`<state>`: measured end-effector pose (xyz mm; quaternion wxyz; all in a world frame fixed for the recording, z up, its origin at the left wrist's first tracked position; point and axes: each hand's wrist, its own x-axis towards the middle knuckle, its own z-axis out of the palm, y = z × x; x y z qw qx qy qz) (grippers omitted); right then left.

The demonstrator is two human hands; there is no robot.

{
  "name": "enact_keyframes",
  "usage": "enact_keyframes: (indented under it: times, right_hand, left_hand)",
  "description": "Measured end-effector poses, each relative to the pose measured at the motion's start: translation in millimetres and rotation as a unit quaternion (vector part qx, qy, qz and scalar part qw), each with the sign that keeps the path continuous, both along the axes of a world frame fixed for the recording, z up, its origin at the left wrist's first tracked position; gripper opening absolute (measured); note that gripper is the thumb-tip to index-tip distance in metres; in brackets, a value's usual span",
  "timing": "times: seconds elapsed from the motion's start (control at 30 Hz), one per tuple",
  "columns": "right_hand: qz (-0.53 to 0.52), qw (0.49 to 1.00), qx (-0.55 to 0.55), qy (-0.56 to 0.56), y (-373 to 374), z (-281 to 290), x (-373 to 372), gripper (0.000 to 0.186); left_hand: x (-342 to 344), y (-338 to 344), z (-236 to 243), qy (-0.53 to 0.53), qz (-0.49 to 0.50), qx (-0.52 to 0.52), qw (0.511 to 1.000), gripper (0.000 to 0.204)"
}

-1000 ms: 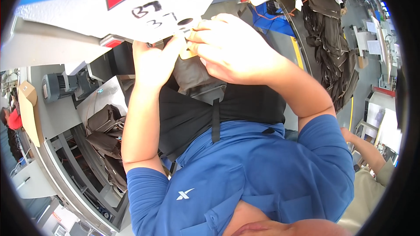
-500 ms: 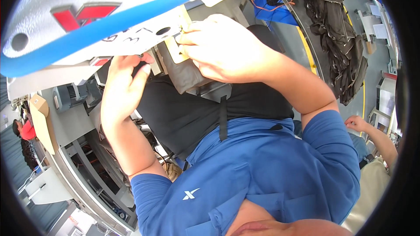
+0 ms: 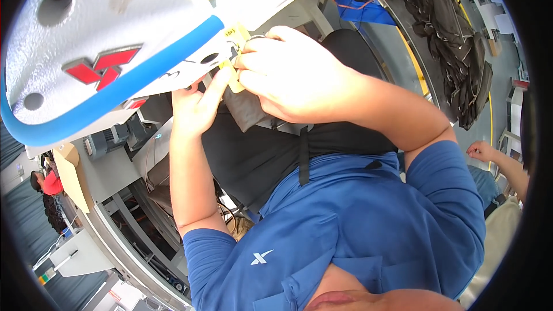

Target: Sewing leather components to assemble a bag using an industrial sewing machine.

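Observation:
My right hand is closed over the top of a dark grey fabric piece and pinches a small yellow tag against the white sewing machine head. Coming up from below, my left hand has its fingers pressed to the same fabric and to a pale tag at its edge. Both hands work right under the machine's arm, which has a blue padded tube along its lower edge. The needle area is hidden behind my hands.
Black fabric lies across my lap. A heap of dark brown fabric pieces sits on the table at the upper right, with a blue cloth beside it. Another person's hand shows at the right; a person in red stands far left.
The view has tipped, so the machine head now fills the upper left. My left hand has risen to the tag edge; my right hand stays clamped on the fabric.

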<state>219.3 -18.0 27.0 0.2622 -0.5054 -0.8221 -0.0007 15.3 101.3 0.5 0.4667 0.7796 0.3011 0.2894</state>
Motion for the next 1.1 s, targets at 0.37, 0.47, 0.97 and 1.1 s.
enact_keyframes:
  times: [0.37, 0.47, 0.97, 1.1]
  right_hand:
    - [-0.014, 1.000, -0.004, -0.011, -4, 5, -11, 0.029]
    - [-0.027, 0.999, 0.025, -0.014, -4, 2, -13, 0.029]
    - [-0.041, 0.998, 0.031, 0.039, -7, -1, -14, 0.031]
    - [-0.049, 0.998, 0.026, 0.038, -7, -2, -15, 0.031]
  left_hand:
    - [-1, -4, 0, 0.067, -0.005, 0.248, 0.966, 0.033]
    - [-5, -14, -4, 0.041, 0.027, 0.272, 0.961, 0.035]
    - [-17, -8, 12, 0.117, -0.046, 0.423, 0.898, 0.044]
    - [-19, 3, 9, 0.121, -0.063, 0.459, 0.878, 0.046]
